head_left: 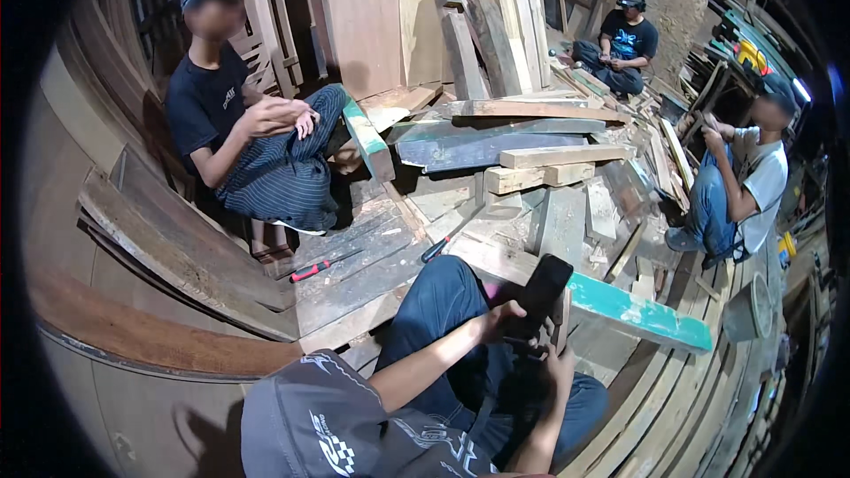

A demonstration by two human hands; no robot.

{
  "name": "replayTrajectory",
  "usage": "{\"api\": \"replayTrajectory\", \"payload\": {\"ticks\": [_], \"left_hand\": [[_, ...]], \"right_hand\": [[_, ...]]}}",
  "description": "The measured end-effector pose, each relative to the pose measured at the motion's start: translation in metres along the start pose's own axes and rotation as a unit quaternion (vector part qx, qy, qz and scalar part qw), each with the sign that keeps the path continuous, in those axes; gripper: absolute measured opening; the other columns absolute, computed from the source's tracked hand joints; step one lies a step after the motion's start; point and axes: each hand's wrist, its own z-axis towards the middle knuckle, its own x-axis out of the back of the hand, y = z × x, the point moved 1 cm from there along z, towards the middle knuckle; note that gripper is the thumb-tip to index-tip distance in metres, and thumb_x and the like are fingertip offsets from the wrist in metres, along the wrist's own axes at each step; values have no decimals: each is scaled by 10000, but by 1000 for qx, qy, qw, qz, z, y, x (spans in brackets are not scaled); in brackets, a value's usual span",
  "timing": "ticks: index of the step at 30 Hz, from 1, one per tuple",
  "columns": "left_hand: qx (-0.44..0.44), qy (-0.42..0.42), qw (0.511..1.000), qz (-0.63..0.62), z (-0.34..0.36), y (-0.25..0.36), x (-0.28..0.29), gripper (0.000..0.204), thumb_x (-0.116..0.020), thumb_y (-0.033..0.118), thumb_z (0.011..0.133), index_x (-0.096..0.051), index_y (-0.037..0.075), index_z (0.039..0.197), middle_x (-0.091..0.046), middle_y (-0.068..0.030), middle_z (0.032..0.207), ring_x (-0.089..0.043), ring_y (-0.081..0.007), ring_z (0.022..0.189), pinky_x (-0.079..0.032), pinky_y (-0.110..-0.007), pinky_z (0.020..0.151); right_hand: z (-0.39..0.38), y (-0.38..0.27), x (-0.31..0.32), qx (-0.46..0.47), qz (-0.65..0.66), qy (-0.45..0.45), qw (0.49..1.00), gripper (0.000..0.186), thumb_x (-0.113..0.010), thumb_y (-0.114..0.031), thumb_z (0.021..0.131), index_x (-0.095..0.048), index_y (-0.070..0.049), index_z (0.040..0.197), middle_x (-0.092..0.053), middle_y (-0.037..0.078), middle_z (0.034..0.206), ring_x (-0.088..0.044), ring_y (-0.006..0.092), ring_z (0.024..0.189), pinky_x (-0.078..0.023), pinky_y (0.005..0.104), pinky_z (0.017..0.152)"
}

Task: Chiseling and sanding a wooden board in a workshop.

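Observation:
A black phone (549, 285) is tilted up above my lap, its dark face toward me. My left hand (501, 319) is closed on its lower left side. Just right of and below it, my right hand (556, 358) has its fingers curled. A narrow tan shape (562, 319) rises from that hand beside the phone; I cannot tell whether it is a finger or a held piece. Beyond my knees, a red-and-black screwdriver (312, 270) lies on the boards at the left. A second, dark-handled screwdriver (436, 250) lies closer to the middle.
A green-painted beam (642, 312) lies right of the phone, with a grey bucket (748, 310) past its end. Stacked timber (540, 155) and offcuts cover the middle. Seated around it are a person at left (266, 142), one at far right (739, 173) and one at the back (622, 49).

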Motion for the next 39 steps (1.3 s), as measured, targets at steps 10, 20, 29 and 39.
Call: {"api": "replayTrajectory", "payload": {"ticks": [10, 20, 29, 39], "left_hand": [[107, 68, 991, 38, 0, -34, 6, 826, -511, 616, 905, -439, -58, 1378, -580, -218, 1281, -619, -346, 1104, -504, -479, 974], [242, -175, 943, -146, 45, -102, -69, 1037, -647, 716, 781, -208, 155, 1535, -538, -209, 1234, -624, -410, 1003, -532, -553, 819], [380, -222, 881, -174, 65, -175, -118, 1134, -572, 820, 738, -244, 62, 1514, -587, -216, 1147, -659, -363, 915, -546, -497, 755], [402, -232, 870, -168, 60, -192, -134, 1128, -456, 882, 743, -275, 75, 1510, -588, -217, 1134, -640, -336, 895, -521, -483, 736]], "right_hand": [[-61, -52, 45, -14, 9, 54, 998, 548, -683, -367, 838, -558, 9, 1217, -651, 318, 946, -611, 491, 964, -498, 532, 816], [-180, -22, 158, -185, -34, 320, 928, 459, -648, -300, 818, -566, 84, 1056, -633, 356, 862, -654, 477, 849, -520, 525, 781], [-245, 47, 186, -280, -60, 406, 868, 468, -683, -286, 818, -572, 71, 1099, -647, 321, 998, -640, 462, 961, -502, 509, 842], [-223, 32, 175, -344, -121, 333, 869, 400, -704, -299, 802, -589, 28, 1002, -659, 285, 920, -651, 431, 907, -519, 489, 802]]}}
